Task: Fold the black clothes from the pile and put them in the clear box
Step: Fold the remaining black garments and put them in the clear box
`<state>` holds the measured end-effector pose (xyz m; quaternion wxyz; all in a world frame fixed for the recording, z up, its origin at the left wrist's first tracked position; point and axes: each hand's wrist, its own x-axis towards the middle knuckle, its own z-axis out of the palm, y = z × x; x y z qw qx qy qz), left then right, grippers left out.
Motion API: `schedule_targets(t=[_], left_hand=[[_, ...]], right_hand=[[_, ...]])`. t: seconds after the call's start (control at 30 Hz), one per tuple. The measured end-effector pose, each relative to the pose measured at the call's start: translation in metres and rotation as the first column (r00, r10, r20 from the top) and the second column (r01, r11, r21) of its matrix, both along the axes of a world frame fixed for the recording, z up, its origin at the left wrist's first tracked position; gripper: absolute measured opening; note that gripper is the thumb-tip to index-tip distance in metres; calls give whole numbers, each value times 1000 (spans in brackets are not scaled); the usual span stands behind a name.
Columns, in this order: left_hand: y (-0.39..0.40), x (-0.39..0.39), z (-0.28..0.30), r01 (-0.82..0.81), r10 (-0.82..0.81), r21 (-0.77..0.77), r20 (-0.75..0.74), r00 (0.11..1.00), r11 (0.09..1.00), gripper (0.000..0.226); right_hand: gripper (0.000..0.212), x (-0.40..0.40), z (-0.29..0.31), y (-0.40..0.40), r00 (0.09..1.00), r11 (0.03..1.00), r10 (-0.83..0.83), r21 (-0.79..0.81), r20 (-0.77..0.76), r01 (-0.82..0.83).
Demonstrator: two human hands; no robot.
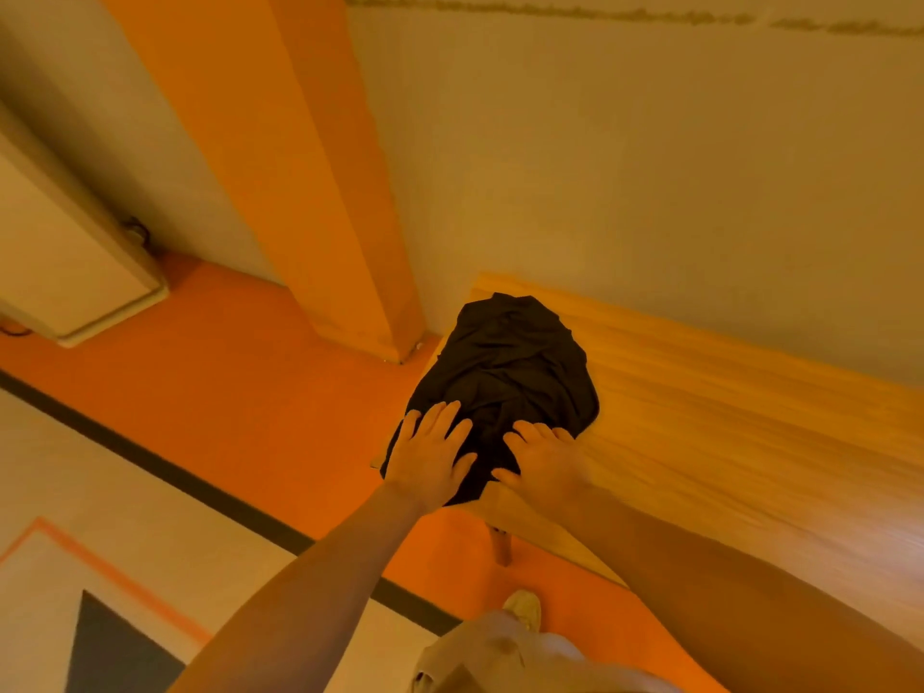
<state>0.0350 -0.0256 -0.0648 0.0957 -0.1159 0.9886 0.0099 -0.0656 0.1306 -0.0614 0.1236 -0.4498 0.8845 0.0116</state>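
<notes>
The black clothes [505,372] lie in a crumpled heap at the end of the wooden bench [725,417], by the corner near the orange post [320,167], and a bit hangs over the end edge. The heap is longer than it is wide, and its long way runs from the person's hands toward the wall. The left hand [430,455] rests flat on it with fingers spread; the right hand [542,460] presses beside it, fingers bent a little at the tips. This looks like the start: picking one piece (no clear box shows here). Next, I think, one piece must be lifted and laid flat to fold.
</notes>
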Motion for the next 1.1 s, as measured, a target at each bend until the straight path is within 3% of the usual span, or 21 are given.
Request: schedule_targets(t=[0.13,0.23,0.3,0.4,0.53,0.63,0.7,0.8,0.93,1.1], left_hand=[[-11,-4,-1,4,-3,42,-26,1000,999,53],[-13,-12,1,-32,35,74,-33,999,997,55],[-11,-15,4,-69,76,137,-48,996,988,60],[-13,-23,4,-122,143,226,-81,986,967,70],[-16,-34,8,-202,257,324,-136,957,924,86],[-16,-55,18,-139,261,442,-229,938,886,89],[-9,-73,31,-12,198,500,-321,926,866,77],[13,-94,57,119,135,461,-481,866,879,38],[23,-102,85,76,199,390,-617,761,918,24],[3,-90,84,-62,281,369,-578,766,927,19]], right_hand=[[32,-8,2,-11,1000,1000,-28,15,-8,28],[31,-16,4,-8,983,975,-151,-147,103,165],[30,-22,8,-3,936,898,-261,-295,238,325],[23,-35,21,3,862,738,-291,-476,415,478],[18,-49,55,5,837,618,-206,-596,508,513],[17,-55,83,6,828,568,-168,-634,535,525],[17,-59,98,7,842,568,-120,-659,526,493],[18,-65,114,11,890,596,-63,-698,452,396],[16,-79,131,24,906,564,-40,-738,422,370],[16,-106,147,50,915,516,-132,-761,382,392]])
